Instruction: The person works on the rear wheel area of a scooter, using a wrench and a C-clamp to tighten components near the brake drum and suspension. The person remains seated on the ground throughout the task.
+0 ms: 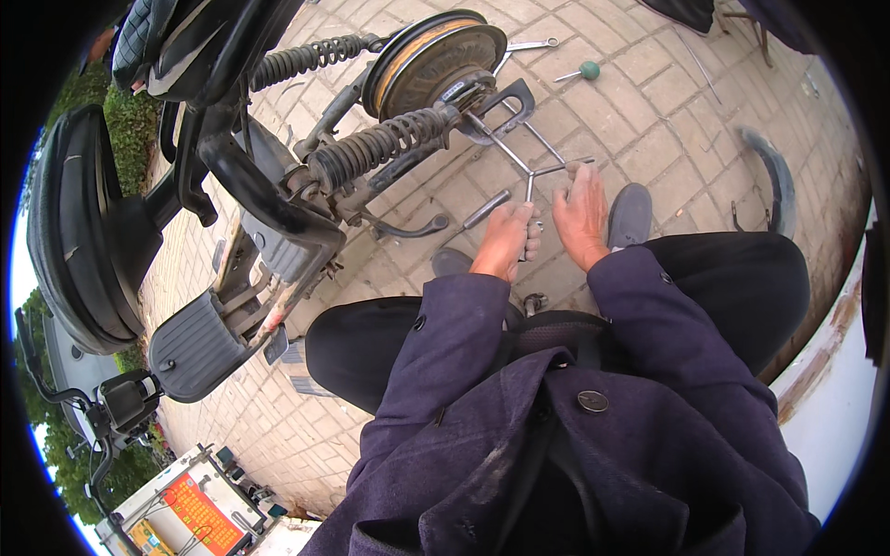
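Observation:
My left hand is wrapped round the lower arm of a Y-shaped socket wrench. The fingers of my right hand close on another of its arms, farther right. Its third arm reaches up and left to the axle area of a wheel hub, a rusty rim without a tyre. A dark metal bracket sits beside the axle. The spring shock absorber nearest me runs from the hub toward the scooter frame. The exact contact between wrench and axle is too small to tell.
On the brick paving lie a green ball-handled screwdriver, a combination wrench and a rod with a thick grip. A curved grey strip rests at the right. The scooter's black seat stands at the left.

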Motion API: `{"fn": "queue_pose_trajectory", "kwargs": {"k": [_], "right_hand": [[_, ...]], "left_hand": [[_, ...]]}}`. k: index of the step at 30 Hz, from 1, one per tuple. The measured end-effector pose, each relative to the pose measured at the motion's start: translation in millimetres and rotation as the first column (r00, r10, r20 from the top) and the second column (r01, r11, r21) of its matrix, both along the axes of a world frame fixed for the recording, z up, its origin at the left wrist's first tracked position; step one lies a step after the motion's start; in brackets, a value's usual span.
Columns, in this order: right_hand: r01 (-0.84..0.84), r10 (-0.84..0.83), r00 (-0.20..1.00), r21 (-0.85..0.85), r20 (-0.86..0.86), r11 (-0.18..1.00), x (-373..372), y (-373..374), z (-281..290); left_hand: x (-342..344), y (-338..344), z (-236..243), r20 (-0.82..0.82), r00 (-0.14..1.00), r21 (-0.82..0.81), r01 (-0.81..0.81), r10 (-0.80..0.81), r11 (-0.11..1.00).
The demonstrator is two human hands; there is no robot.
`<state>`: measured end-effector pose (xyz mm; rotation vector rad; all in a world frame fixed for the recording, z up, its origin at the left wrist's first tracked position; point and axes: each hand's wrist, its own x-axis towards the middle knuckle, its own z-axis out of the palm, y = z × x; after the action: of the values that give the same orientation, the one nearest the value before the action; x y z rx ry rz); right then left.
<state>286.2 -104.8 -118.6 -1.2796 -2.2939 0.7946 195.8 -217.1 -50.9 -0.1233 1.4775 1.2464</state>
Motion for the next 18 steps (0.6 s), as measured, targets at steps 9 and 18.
{"fn": "queue_pose_trajectory", "kwargs": {"k": [9, 18], "right_hand": [[-0.352, 0.381, 0.924, 0.456, 0.03, 0.817, -29.3, 8.0, 13.7], [-0.522, -0.148, 0.796, -0.789, -0.587, 0.324, -48.6, 2.0, 0.0]], "left_hand": [[-0.8, 8.9, 17.3, -0.029, 0.999, 0.031, 0.03, -0.029, 0.999], [-24.9, -3.9, -4.1, -0.392, 0.919, 0.044, -0.021, 0.036, 0.999]]}}
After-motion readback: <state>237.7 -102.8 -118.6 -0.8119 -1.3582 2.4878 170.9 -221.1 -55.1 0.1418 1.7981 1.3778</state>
